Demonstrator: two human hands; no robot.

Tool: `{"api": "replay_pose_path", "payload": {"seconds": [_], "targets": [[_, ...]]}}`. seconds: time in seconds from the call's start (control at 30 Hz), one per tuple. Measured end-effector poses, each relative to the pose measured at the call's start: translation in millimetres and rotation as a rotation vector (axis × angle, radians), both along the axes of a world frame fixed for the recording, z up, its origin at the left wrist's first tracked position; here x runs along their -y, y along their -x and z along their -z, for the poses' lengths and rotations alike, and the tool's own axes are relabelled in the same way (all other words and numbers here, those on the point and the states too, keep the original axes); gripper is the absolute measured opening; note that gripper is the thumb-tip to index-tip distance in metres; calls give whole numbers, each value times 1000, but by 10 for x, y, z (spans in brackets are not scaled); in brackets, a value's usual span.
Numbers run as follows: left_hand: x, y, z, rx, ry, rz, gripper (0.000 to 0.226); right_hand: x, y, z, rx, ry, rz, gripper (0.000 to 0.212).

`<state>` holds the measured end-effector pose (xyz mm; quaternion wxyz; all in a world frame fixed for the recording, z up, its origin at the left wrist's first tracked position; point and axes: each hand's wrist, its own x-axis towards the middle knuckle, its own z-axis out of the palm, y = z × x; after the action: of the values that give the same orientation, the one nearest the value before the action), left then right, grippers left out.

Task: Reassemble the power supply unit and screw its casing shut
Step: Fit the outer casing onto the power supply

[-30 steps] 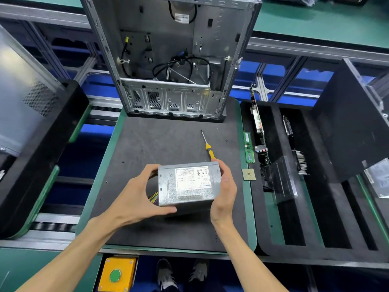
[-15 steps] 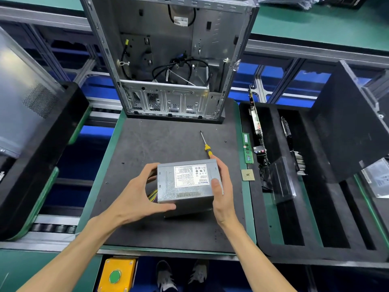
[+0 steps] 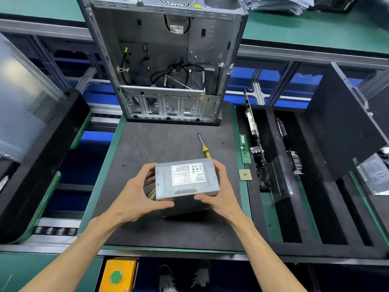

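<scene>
Head view: left hand (image 3: 134, 197) and right hand (image 3: 221, 192) each grip clamped on the power supply unit (image 3: 186, 179), held label-up just above the desk (image 3: 168, 232), likely for inspecting the casing; screwdriver (image 3: 204, 147) lies beyond.

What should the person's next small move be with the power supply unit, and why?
Probably set the power supply unit down on the black mat and free the right hand for the yellow-handled screwdriver. Both hands grip the unit, left hand included, and the screwdriver lies untouched just beyond it.
</scene>
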<state>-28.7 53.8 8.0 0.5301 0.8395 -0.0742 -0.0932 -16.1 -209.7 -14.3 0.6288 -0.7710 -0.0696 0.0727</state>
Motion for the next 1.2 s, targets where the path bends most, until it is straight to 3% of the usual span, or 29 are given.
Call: {"api": "replay_pose_path", "payload": {"seconds": [0.2, 0.47, 0.7, 0.87, 0.97, 1.1, 1.2], "targets": [[12, -75, -114, -22, 17, -18, 92, -39, -53, -26, -5, -38, 47, 96], [8, -477, -534, -14, 14, 6, 77, -150, -310, -217, -25, -119, 206, 69], [-11, -734, -644, -54, 42, 67, 72, -273, -433, -311, -43, -183, 347, 86], [37, -713, -719, -61, -84, 60, 77, -309, -388, -283, -147, -277, 435, 78], [81, -590, -830, 127, -230, -37, 78, -336, -333, -289, -275, -372, 500, 72], [170, -193, -866, 598, -72, -390, 25, -367, -230, -305, -431, -517, 627, 72], [254, 209, -697, 484, 7, -530, 36, -416, -170, -323, -499, -620, 700, 79]]}}
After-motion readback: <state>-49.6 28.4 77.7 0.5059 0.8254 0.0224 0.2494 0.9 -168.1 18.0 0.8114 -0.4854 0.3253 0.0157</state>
